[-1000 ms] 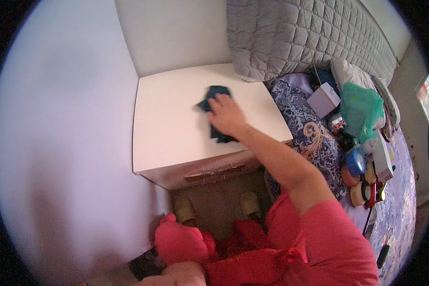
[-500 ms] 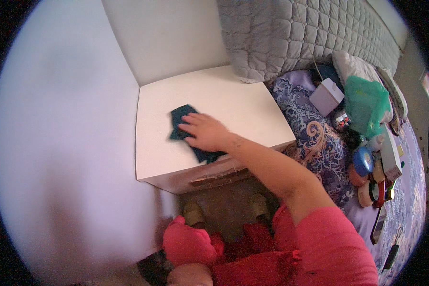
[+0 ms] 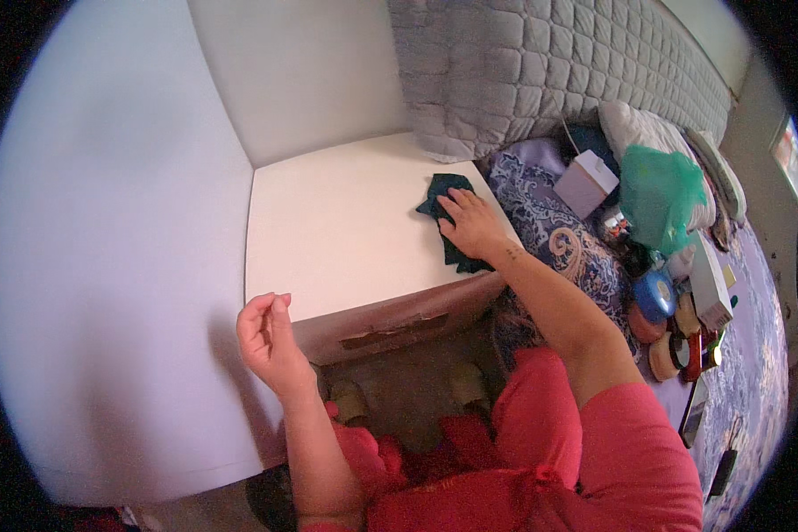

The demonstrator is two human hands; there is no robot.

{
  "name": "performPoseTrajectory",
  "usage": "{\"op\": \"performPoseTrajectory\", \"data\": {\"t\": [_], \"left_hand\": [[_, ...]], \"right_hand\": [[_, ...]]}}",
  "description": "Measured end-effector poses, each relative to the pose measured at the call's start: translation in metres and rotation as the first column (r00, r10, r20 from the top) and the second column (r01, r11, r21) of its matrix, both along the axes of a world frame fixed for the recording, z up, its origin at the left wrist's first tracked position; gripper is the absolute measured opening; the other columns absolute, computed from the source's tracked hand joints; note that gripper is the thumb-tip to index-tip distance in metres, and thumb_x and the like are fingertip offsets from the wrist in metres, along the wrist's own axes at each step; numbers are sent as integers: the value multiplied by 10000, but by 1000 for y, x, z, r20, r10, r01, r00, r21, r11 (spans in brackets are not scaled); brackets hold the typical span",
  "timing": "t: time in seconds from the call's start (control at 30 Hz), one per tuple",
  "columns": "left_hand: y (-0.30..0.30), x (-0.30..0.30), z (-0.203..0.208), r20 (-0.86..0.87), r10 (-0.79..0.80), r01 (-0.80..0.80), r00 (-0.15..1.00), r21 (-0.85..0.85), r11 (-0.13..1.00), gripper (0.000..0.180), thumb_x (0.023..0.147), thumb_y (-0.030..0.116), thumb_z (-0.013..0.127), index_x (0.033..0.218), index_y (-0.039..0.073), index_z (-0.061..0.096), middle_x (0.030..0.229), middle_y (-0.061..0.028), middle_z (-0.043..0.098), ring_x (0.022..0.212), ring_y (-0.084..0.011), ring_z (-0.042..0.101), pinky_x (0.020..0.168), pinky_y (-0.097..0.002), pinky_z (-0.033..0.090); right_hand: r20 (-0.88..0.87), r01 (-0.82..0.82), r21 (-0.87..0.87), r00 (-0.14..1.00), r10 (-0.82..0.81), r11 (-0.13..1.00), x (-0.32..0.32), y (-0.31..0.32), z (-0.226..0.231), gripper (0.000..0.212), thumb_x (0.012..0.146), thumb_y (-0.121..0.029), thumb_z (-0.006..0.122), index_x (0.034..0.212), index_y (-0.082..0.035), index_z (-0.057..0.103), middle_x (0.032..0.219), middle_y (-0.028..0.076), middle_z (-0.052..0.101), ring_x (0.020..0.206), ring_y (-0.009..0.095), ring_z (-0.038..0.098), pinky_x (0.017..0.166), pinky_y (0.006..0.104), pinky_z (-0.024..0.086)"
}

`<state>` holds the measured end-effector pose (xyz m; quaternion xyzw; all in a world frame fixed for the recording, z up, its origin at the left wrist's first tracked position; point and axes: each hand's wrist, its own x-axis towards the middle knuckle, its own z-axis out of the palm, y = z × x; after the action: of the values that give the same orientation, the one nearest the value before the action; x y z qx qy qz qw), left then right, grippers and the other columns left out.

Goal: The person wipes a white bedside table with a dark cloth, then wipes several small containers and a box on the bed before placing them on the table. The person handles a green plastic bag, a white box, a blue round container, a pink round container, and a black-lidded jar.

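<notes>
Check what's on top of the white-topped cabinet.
A dark cloth, with the right hand on it. Anything beneath the cloth is covered and can't be seen.

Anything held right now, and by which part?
Right hand lies spread over the middle of a dark teal fabric cloth, not visibly gripping it; left hand shows nothing held.

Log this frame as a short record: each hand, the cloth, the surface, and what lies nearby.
Left hand: raised by the cabinet's front-left corner, fingers curled; no held object visible
Right hand: palm down on the cloth
Cloth: dark, lying toward the right side of the top
Surface: white cabinet top
Nearby, right: green bag, white box, blue round container
</notes>
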<state>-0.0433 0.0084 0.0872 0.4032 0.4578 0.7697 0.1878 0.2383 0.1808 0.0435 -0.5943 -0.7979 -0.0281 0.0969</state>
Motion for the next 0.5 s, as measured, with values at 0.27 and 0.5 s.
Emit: {"op": "performPoseTrajectory", "data": {"t": [0.27,0.5], "left_hand": [[-52,46,48,328,-780,813,532,58,579,550,949,474,387,969,-33,599,937,-176,642,922,-297,604,866,-415,459],[-94,64,96,118,-988,794,-99,608,-7,643,929,533,319,979,-54,577,998,-233,611,969,-343,589,897,-441,438]], "right_hand": [[-9,-30,75,999,30,997,-93,37,-11,531,919,-351,414,1364,-62,381,1422,202,342,1334,362,291,1116,450,213],[7,-394,-16,919,395,919,-263,19,5,538,930,-372,391,1379,-76,381,1444,170,330,1352,312,279,1125,400,210]]}}
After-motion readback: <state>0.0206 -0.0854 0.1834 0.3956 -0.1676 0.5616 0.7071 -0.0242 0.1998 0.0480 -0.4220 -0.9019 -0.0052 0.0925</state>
